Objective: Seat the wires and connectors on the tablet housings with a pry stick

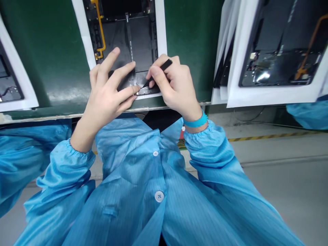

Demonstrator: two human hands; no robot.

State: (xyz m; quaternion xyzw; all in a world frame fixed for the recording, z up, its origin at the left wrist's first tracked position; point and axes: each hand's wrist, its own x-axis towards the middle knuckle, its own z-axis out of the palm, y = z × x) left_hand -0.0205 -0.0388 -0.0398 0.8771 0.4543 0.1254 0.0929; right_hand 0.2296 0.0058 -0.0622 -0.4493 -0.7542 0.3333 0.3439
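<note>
Head view, right hand (176, 87) holding black tweezers (165, 64)

left hand (109, 92): fingers spread, reaching forward | right hand (174, 85): fingers curled, pinching

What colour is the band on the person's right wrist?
The wrist band is bright turquoise blue, best seen in the head view.

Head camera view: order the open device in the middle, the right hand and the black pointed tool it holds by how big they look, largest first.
1. Open device, though the top edge cuts it off.
2. Right hand, which sits nearer the camera.
3. Black pointed tool, clearly smallest.
</note>
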